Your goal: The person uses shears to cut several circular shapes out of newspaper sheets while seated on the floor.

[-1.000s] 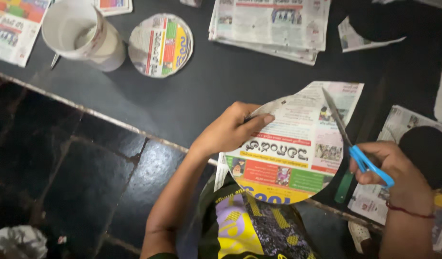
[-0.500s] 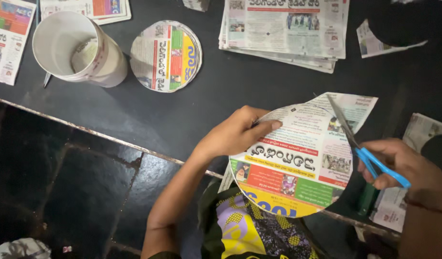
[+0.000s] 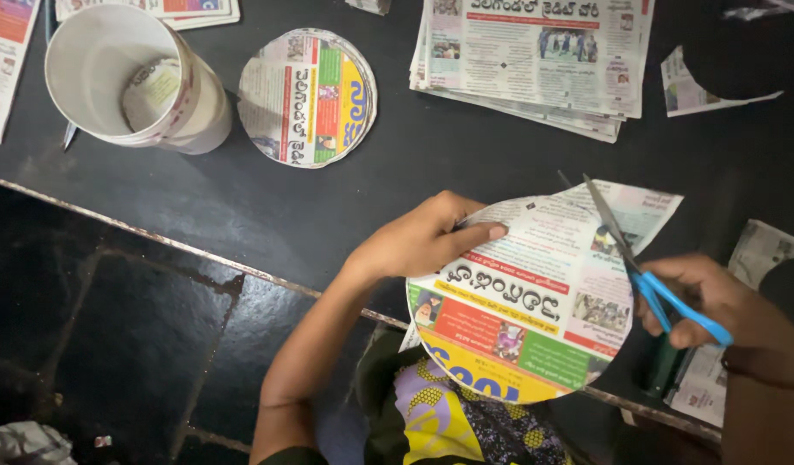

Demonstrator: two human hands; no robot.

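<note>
My left hand [image 3: 423, 239] pinches the upper left edge of a sheet of newspaper [image 3: 526, 301] that is cut round along its lower side, with an uncut corner at the upper right. My right hand [image 3: 716, 301] grips blue-handled scissors [image 3: 642, 267]; the blades point up and left and bite into the sheet's right edge. The sheet hangs over the front edge of a dark table [image 3: 242, 215], above my lap.
A stack of round newspaper cut-outs [image 3: 309, 96] lies on the table beside a white cup [image 3: 130, 82] tipped on its side. Folded newspapers [image 3: 535, 60] lie at the back, offcuts [image 3: 698, 86] at the right. A dark tiled floor [image 3: 95, 344] is below left.
The view has shifted, so the table things sit lower in frame. The scissors have moved on along the sheet's right edge, and the rounded outline reaches further up that side.
</note>
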